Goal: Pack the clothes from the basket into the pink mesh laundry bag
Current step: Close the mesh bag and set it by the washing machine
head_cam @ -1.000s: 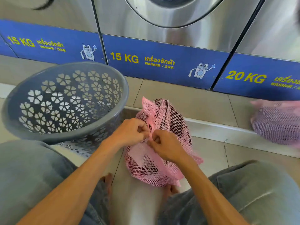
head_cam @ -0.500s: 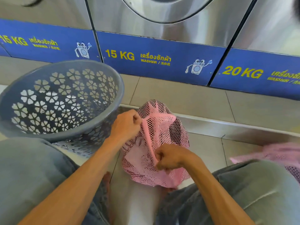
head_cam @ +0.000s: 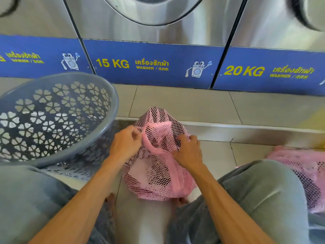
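Note:
A pink mesh laundry bag [head_cam: 158, 175] stuffed with dark and light clothes stands on the tiled floor between my knees. My left hand [head_cam: 125, 142] pinches the bag's pink band at its upper left. My right hand [head_cam: 189, 152] grips the mesh on the bag's right side. The grey plastic basket [head_cam: 112, 110] with flower-shaped holes lies tipped on its side at the left, against my left knee; I see no clothes inside it.
A second filled pink mesh bag [head_cam: 306, 166] lies on the floor at the right, behind my right knee. Steel washers with blue 15 KG [head_cam: 151, 64] and 20 KG labels stand ahead on a raised tiled step [head_cam: 246, 127].
My right hand moved from low on the bag's front up to its right side. My left hand kept its pinch. The view shifted, bringing the second bag further into sight.

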`<state>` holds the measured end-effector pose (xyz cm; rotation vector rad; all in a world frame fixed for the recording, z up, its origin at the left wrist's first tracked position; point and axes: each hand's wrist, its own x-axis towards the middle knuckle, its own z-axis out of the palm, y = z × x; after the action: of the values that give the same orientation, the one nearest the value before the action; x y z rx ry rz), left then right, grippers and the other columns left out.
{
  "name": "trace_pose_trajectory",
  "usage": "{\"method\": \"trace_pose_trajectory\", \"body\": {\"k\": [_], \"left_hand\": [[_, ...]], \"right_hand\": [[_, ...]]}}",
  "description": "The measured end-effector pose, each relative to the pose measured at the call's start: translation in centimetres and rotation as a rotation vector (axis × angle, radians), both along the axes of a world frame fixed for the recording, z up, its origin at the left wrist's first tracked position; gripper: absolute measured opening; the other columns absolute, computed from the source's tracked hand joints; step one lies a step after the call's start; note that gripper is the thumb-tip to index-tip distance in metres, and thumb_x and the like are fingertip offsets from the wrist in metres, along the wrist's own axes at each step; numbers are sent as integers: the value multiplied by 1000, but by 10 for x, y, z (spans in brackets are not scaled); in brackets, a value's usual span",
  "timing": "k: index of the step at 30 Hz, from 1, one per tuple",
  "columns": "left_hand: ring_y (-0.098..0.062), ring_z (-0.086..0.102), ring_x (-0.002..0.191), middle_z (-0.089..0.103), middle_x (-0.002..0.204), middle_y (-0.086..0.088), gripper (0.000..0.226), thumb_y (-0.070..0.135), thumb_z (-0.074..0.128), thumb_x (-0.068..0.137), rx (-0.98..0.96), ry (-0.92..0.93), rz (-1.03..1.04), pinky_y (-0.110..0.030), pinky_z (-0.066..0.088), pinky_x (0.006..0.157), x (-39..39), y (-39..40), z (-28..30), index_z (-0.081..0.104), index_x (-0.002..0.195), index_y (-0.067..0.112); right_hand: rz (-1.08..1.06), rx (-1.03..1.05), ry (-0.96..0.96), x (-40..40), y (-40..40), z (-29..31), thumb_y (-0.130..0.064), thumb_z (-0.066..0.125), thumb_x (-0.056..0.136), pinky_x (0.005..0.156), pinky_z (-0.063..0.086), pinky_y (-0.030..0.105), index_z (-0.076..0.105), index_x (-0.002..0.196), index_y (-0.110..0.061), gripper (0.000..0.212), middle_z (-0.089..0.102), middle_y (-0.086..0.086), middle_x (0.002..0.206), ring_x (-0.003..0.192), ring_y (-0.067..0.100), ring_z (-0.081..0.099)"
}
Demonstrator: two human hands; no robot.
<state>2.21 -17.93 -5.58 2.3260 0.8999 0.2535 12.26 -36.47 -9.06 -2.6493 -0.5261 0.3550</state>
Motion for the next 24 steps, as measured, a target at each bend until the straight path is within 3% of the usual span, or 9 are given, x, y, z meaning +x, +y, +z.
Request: {"method": "trace_pose_trajectory", "body": {"k": [3, 5, 8, 11, 15, 19, 20, 22, 24], "left_hand": [[-14, 64, 100, 68, 114, 13, 10, 30, 58, 90, -44, 24, -8, -30, 50, 84, -1, 0, -7, 64, 82, 29], [-11, 62, 103, 69, 111, 12, 8, 28, 62, 90, -108, 31, -3, -26, 45, 87, 2, -4, -10, 68, 85, 29], [-7, 63, 92, 70, 95, 16, 9, 25, 66, 88, -150, -9, -46, -25, 46, 84, 16, -18, -15, 72, 82, 28], [-3, 63, 87, 72, 100, 16, 11, 29, 69, 87, -172, 19, -132, -30, 49, 89, 29, -30, -30, 70, 77, 31], [-10, 56, 103, 62, 114, 5, 6, 29, 75, 83, -290, 91, -111, -39, 42, 105, 31, -35, -62, 70, 84, 32], [-11, 61, 94, 63, 106, 4, 24, 11, 72, 81, -597, -130, 191, -25, 51, 75, 32, -29, -65, 67, 101, 23], [-11, 62, 89, 65, 104, 3, 28, 7, 71, 79, -675, -174, 279, -28, 53, 73, 31, -26, -63, 66, 102, 22], [-14, 61, 79, 68, 102, 1, 28, 1, 67, 73, -783, -225, 430, -36, 56, 76, 27, -18, -64, 64, 92, 22], [-17, 58, 72, 66, 92, -1, 19, 4, 67, 74, -821, -208, 549, -33, 52, 65, 18, -10, -70, 62, 83, 20]], "right_hand": [[-4, 50, 171, 3, 4, -9, -64, 78, 71, 113, 28, 64, 11, 156, -40, 110, 1, 16, 165, 148, 47, 15], [51, 100, 286, 0, 8, -17, -74, 77, 62, 117, 21, 67, -4, 155, -50, 125, -21, 13, 165, 151, 49, 5], [141, 38, 353, -7, 15, -31, -80, 76, 54, 117, 21, 67, -13, 153, -52, 136, -37, 10, 160, 149, 52, 11], [242, -121, 312, -12, 15, -45, -74, 78, 60, 115, 17, 69, -9, 156, -46, 132, -31, 11, 163, 150, 50, -1], [251, -234, 266, -11, 13, -63, -72, 79, 60, 113, 17, 74, 4, 152, -47, 121, -13, 11, 167, 150, 48, -4], [209, -138, 327, -6, 21, -69, -75, 79, 54, 112, 14, 76, -1, 149, -52, 127, -17, 13, 165, 149, 51, -11], [196, -125, 348, -6, 24, -70, -74, 81, 54, 112, 15, 77, -1, 149, -51, 127, -18, 14, 164, 148, 52, -11], [164, -140, 318, -7, 28, -73, -70, 83, 55, 109, 24, 76, 4, 148, -49, 124, -12, 14, 164, 147, 53, -2], [135, -188, 216, -7, 32, -76, -65, 84, 58, 104, 37, 70, 13, 144, -46, 113, 5, 14, 158, 142, 49, 16]]}}
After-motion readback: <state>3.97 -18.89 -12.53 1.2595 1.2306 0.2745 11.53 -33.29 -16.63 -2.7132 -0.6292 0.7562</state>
